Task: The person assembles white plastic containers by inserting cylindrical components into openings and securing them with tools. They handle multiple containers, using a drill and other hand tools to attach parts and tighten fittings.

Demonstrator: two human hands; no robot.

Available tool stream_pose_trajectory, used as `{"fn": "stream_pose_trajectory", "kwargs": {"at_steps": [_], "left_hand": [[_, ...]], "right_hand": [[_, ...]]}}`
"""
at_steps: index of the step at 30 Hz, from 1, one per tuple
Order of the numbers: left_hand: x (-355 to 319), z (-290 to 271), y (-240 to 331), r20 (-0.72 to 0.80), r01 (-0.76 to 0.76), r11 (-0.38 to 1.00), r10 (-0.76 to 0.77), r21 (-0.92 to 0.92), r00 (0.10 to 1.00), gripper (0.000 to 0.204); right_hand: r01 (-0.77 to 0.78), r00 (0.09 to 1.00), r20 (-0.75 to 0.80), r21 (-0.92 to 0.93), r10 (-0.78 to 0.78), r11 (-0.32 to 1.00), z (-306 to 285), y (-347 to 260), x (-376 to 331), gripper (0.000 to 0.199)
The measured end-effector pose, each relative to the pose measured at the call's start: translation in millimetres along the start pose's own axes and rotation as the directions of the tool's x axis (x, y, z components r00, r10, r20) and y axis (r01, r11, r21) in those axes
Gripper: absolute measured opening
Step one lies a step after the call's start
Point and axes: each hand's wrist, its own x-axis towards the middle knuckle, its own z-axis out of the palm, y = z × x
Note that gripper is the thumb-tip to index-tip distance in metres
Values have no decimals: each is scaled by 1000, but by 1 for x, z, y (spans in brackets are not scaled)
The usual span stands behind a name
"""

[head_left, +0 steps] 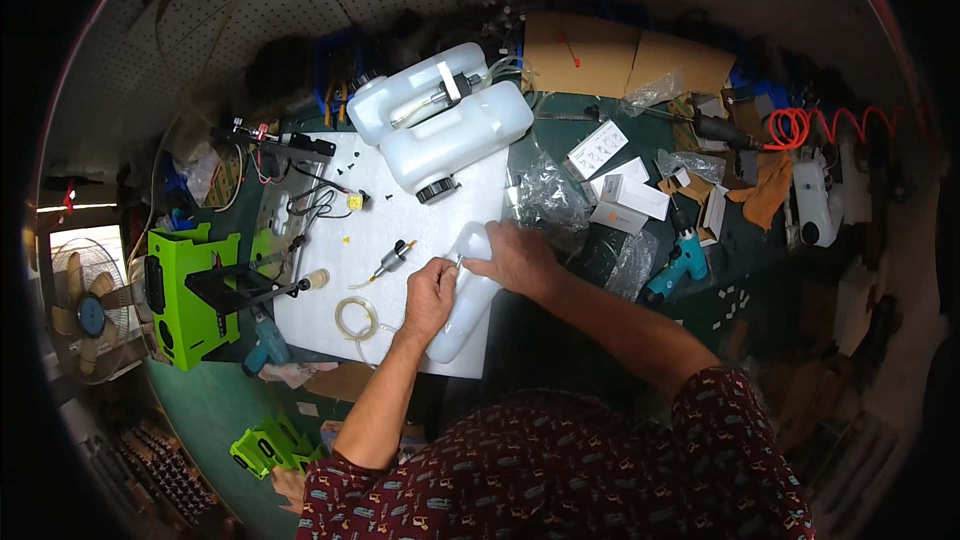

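Note:
A translucent white plastic tank [462, 325] lies upright-lengthwise before me at the near edge of the white foam sheet [400, 230]. My right hand [515, 255] is closed around its far end. At the tank's left side, my left hand [431, 295] is closed, thumb and fingers pinched at a small pale piece by the right thumb; that piece is too small to make out. A small cylindrical metal pump or motor [396, 258] and a coil of clear tubing [356, 318] lie left of my left hand. Two similar tanks [460, 145] lie beyond, one with a black cap [436, 190].
A green metal housing [190, 295] with a black bracket stands at left, near wiring [318, 200]. To the right are plastic bags [550, 195], white boxes [632, 195], a teal cordless drill [682, 265] and a red coiled hose [790, 128]. Another person's hand [289, 488] shows lower left.

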Motion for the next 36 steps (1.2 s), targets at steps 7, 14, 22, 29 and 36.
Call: {"fn": "stream_pose_trajectory", "kwargs": {"at_steps": [7,14,22,29,36], "left_hand": [[-2,16,2,-86,162,986,-159,25,984,24],[3,-3,4,47,162,987,-163,11,986,21],[-8,-1,-7,46,115,975,-126,189,991,25],[-16,13,5,-59,123,984,-116,129,991,25],[-14,16,5,-107,127,982,-113,137,988,26]], "right_hand": [[-79,994,68,-55,83,995,-8,-11,-1,62],[-116,987,111,-9,117,993,-15,-13,5,64],[-148,981,128,-5,147,989,-12,-13,2,66],[-85,995,58,-27,86,996,-6,-6,-3,65],[-67,995,78,-38,69,997,-10,-8,-1,65]]}}
